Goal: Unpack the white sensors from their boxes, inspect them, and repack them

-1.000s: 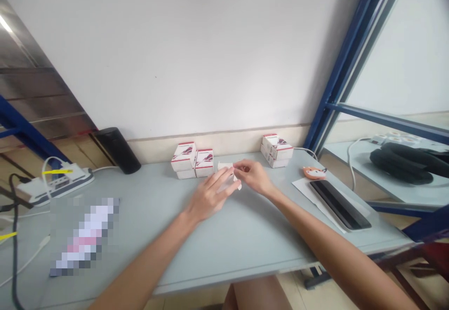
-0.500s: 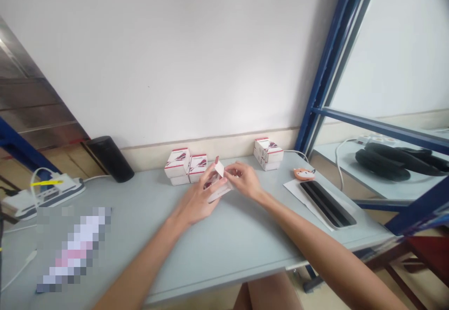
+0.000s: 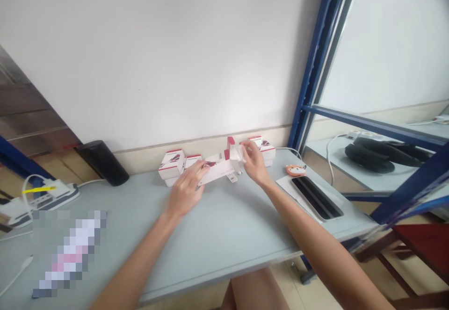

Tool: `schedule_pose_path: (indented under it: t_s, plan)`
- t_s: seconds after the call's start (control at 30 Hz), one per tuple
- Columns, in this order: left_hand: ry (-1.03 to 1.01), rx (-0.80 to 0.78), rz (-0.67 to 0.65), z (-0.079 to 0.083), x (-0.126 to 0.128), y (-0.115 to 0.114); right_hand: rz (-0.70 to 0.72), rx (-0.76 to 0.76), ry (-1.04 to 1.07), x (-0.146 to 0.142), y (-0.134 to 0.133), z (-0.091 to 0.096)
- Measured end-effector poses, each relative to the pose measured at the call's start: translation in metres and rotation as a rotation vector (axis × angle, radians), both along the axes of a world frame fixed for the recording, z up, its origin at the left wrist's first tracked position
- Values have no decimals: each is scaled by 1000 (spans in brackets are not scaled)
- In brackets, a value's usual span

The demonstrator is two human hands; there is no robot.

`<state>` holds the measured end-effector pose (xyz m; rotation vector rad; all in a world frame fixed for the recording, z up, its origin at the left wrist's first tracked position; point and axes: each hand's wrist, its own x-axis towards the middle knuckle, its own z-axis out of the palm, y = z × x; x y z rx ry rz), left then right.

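Note:
My left hand is closed around the near-left end of a small white-and-red cardboard box, held tilted above the desk. A red flap stands up at the box's open right end. At that end my right hand pinches a crumpled white piece; whether it is wrapping or part of the box I cannot tell. Below it shows a small white piece with dark marks. White-and-red boxes stand behind my left hand, and another such box is partly hidden behind my right.
On the right lie an orange-and-white object and a dark flat device on white paper. A black cylinder and a power strip are on the left. A wall backs the desk; a blue frame rises at right.
My hands have moved apart, the left one leftward. The box is now stretched between them, with the white piece in my right hand and the small marked piece showing below. The view has shifted slightly.

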<state>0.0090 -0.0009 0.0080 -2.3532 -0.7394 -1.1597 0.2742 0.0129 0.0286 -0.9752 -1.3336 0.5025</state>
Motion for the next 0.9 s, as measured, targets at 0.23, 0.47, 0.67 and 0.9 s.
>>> schedule_pose_path:
  t_s: [0.23, 0.47, 0.67, 0.9]
  plan:
    - [16, -193, 221, 15, 25, 36, -491, 223, 332, 23, 3, 9]
    - [309, -468, 199, 6, 66, 69, -630, 206, 360, 25, 2, 8]
    - [211, -627, 119, 5, 54, 65, -566, 131, 306, 13, -3, 5]
    - [-463, -1127, -443, 15, 42, 0, -162, -177, 354, -25, -10, -7]
